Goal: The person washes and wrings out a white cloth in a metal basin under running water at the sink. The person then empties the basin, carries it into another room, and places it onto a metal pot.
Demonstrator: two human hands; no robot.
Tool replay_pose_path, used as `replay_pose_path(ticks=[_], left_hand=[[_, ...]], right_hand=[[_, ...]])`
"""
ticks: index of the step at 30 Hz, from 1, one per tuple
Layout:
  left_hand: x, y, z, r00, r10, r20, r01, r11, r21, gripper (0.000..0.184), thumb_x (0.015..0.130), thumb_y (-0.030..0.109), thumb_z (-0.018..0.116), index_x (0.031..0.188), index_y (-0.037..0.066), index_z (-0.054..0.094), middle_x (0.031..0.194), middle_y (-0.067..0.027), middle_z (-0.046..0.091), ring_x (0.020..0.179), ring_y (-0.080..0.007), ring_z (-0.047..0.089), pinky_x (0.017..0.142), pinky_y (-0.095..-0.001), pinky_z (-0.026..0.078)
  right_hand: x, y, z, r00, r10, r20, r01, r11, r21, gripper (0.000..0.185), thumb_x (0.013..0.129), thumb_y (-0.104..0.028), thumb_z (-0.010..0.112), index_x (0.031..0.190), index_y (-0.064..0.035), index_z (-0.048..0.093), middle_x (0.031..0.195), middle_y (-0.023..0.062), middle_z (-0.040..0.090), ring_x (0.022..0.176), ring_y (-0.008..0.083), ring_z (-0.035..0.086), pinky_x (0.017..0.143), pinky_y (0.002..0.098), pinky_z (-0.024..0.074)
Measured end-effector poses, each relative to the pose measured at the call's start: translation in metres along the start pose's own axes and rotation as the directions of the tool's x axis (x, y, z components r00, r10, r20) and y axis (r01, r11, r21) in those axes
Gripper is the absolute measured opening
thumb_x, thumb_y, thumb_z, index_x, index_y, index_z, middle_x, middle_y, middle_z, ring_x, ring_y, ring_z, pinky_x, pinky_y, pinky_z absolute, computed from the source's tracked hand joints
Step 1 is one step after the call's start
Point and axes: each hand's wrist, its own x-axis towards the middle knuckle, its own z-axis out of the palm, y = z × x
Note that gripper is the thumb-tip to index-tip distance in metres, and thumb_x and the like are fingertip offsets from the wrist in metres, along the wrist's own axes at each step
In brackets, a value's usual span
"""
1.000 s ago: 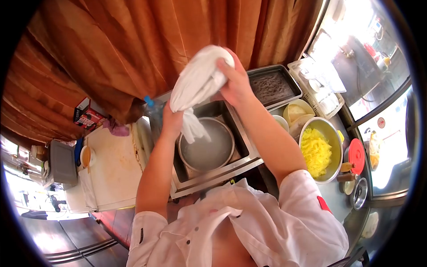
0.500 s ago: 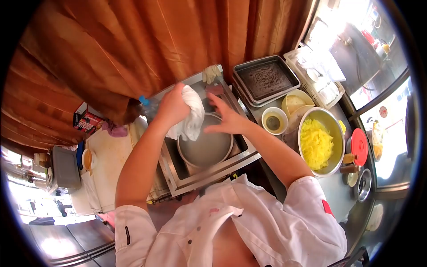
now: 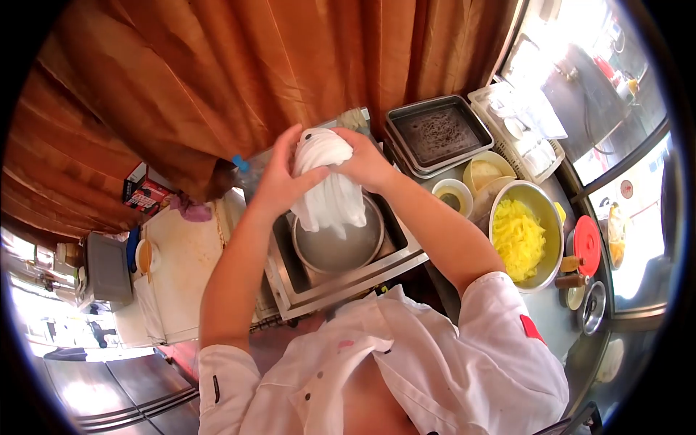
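A bunched white cloth [image 3: 330, 196] hangs above a round metal pot [image 3: 297, 254] of cloudy liquid. My left hand [image 3: 285, 174] wraps around the cloth's left side, its thumb across the front. From the right, my right hand [image 3: 365, 161] also grips the cloth near its top. The loose lower folds dangle over the liquid. Beneath, the pot sits inside a steel sink [image 3: 319, 299]; the cloth and my hands hide the pot's far side.
On the right counter are stacked dark trays [image 3: 439, 130], a white basket [image 3: 533, 156], a small bowl [image 3: 467, 203] and a steel bowl of yellow shreds [image 3: 516, 239]. A red lid [image 3: 586, 245] lies beyond. Left is a pale board [image 3: 181, 254]; an orange curtain [image 3: 290, 65] hangs behind.
My right hand, open beside the cloth before, has closed on it. The cloth has shifted slightly right and up, now held between both hands.
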Motion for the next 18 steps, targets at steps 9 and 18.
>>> replay_pose_path(ticks=[9,18], left_hand=[[-0.042,-0.043,0.016,0.943,-0.313,-0.118,0.269,0.919,-0.288,0.076,0.089,0.022,0.076,0.151,0.002,0.035,0.139,-0.0111,0.055,0.125,-0.0200,0.054,0.106,-0.0354,0.045],[-0.057,-0.072,0.046,0.874,-0.461,-0.152,0.228,0.666,-0.710,0.079,0.096,0.046,0.069,0.155,0.010,0.030,0.147,-0.0099,0.050,0.131,-0.0262,0.054,0.108,-0.0433,0.046]], right_hand=[[0.019,-0.016,0.035,0.994,0.066,-0.092,0.007,0.777,0.629,0.049,0.087,0.006,0.061,0.135,0.0005,0.054,0.117,0.0124,0.067,0.106,0.0213,0.068,0.092,0.0362,0.0551],[0.046,0.010,0.061,0.923,0.306,-0.233,0.002,0.602,0.799,0.033,0.090,-0.005,0.060,0.123,-0.0021,0.062,0.104,0.0106,0.070,0.092,0.0216,0.069,0.080,0.0348,0.0568]])
